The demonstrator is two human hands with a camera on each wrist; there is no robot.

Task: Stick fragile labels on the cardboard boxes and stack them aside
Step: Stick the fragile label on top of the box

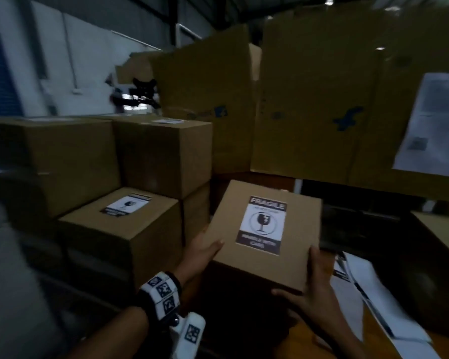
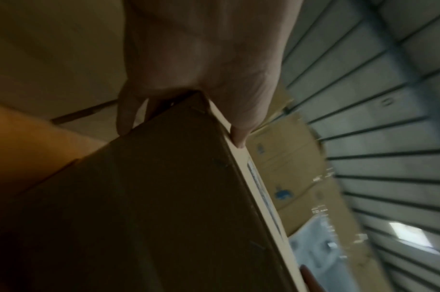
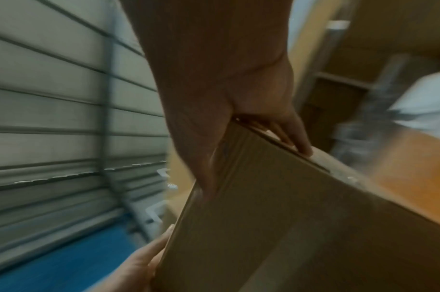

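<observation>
Standing among stacked cardboard boxes (image 1: 163, 154) in a dim storeroom with a ribbed shutter wall (image 2: 378, 138), a person holds a labelled box (image 1: 265, 237) in the air, its fragile label (image 1: 263, 224) facing up. The left hand (image 1: 202, 251) grips its left corner, the right hand (image 1: 311, 288) its near right corner. Loose label sheets (image 1: 368, 296) lie on the wooden table (image 1: 311, 343) beneath.
</observation>
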